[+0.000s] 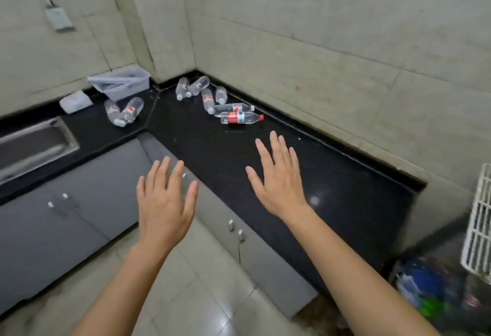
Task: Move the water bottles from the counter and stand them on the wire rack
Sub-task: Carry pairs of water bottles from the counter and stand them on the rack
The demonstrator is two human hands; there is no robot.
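Several clear water bottles lie on their sides in the far corner of the black counter [305,176]. The nearest is a red-capped, red-labelled bottle [241,117]; a white-capped one [233,108] lies just behind it. Two more bottles [123,111] lie further left. My right hand [276,176] hovers over the counter with fingers spread, well short of the red-capped bottle. My left hand [166,197] hangs over the cabinet fronts, fingers straight, holding nothing. A corner of the white wire rack [478,229] shows at the right edge.
A steel sink [32,147] is set in the counter at left. A clear plastic bin [122,83] and a white lid [75,101] sit against the back wall. Grey cabinet doors [66,216] run below. A bag of blue and green items [430,290] sits below the rack.
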